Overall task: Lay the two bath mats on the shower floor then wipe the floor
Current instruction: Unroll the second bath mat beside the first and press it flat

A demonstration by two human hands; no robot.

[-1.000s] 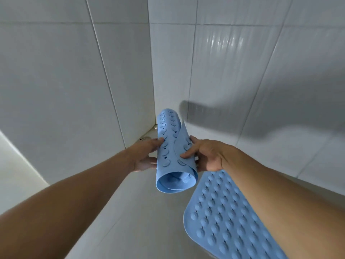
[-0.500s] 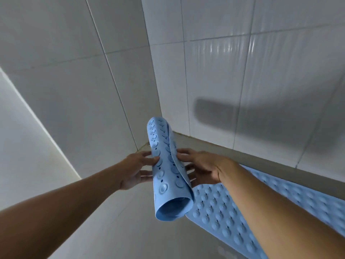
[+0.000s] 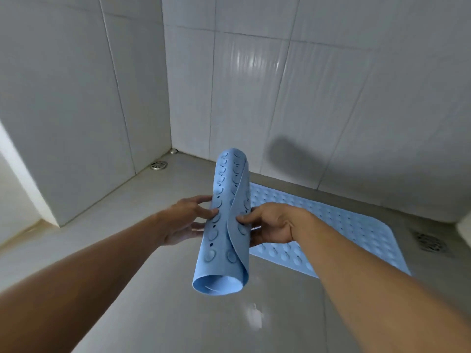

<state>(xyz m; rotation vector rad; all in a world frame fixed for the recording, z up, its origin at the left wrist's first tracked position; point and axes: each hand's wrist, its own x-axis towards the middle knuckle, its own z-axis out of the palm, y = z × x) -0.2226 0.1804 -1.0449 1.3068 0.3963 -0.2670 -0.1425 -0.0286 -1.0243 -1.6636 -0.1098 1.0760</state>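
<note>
We held the rolled mat (image 3: 224, 225) up in front of us, above the shower floor (image 3: 153, 250) and not touching it. It was a pale blue roll dotted with round suction cups and small holes, tilted so that its open end pointed down toward us and its far end rose toward the corner of the walls (image 3: 76, 98).

Our left hand (image 3: 186, 222) gripped the roll from its left side, fingers curled against the cups. Our right hand (image 3: 272, 225) held it from the right, thumb and fingers pinching at the loose outer edge of the roll where the flap ran down its length.

The flat mat (image 3: 331, 230), the same blue, lay spread on the floor to the right, close along the back wall, partly hidden behind the roll and our right arm.

A round drain (image 3: 158, 165) sat in the far left corner of the floor. A square drain (image 3: 430, 242) sat at the right edge, just beyond the flat mat. A dark shadow (image 3: 293, 159) fell on the tiled back wall, and a shiny wet patch (image 3: 252, 314) showed on the floor below the roll.
</note>
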